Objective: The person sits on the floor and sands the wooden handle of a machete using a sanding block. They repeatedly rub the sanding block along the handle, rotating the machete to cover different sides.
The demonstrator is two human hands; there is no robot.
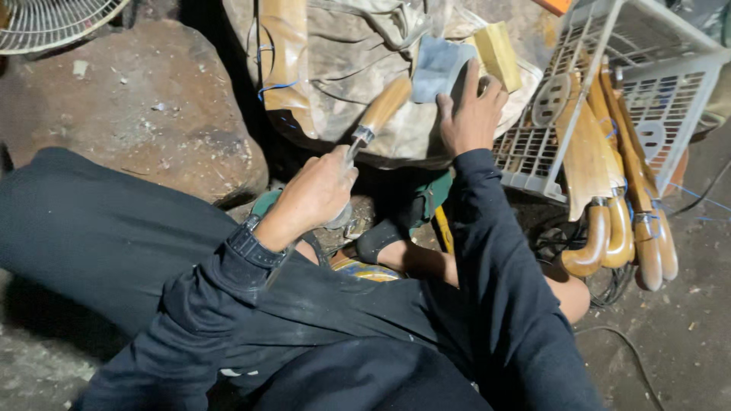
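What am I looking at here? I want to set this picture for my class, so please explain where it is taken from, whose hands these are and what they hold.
One camera, worn on a person's head, looks down at their own two hands and dark-sleeved arms. The left hand grips a tool with a wooden handle by its metal end. The right hand reaches to a grey sheet lying on a dirty cloth sack. To the right, a white wire rack holds several finished wooden-handled pieces. A fan shows top left.
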